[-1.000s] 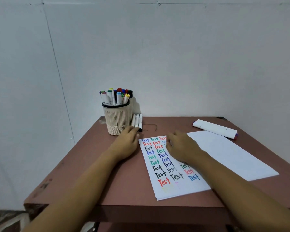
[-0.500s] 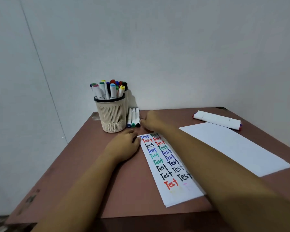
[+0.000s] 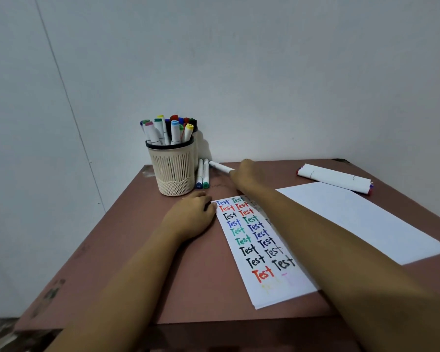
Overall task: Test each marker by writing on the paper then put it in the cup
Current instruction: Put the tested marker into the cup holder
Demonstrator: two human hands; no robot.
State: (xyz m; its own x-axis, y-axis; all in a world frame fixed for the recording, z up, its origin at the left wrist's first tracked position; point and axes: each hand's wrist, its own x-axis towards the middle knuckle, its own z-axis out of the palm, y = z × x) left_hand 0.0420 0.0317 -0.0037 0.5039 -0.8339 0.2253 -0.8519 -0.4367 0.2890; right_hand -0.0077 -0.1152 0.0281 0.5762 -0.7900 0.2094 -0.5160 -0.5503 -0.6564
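Markers on counter: three loose; two (image 3: 203, 174) lie side by side just right of the cup, caps blue and green; a third white marker (image 3: 220, 166) is lifted near the back edge.
Markers in cup: roughly ten, caps up, colours mixed; exact count unclear.
Cup (image 3: 173, 168): one, cream, ribbed, dark rim, near the back left corner of the counter (image 3: 127, 262).
Written paper (image 3: 252, 240): one stack, columns of "Test" in blue, red, black, green.
Blank paper (image 3: 361, 219): one sheet, right side.
Marker bundle (image 3: 334, 178): one, back right corner.
Right hand (image 3: 247, 177): grip closed around the white marker's end.
Left hand (image 3: 192, 215): flat, fingers spread, touching the written paper's top left corner.
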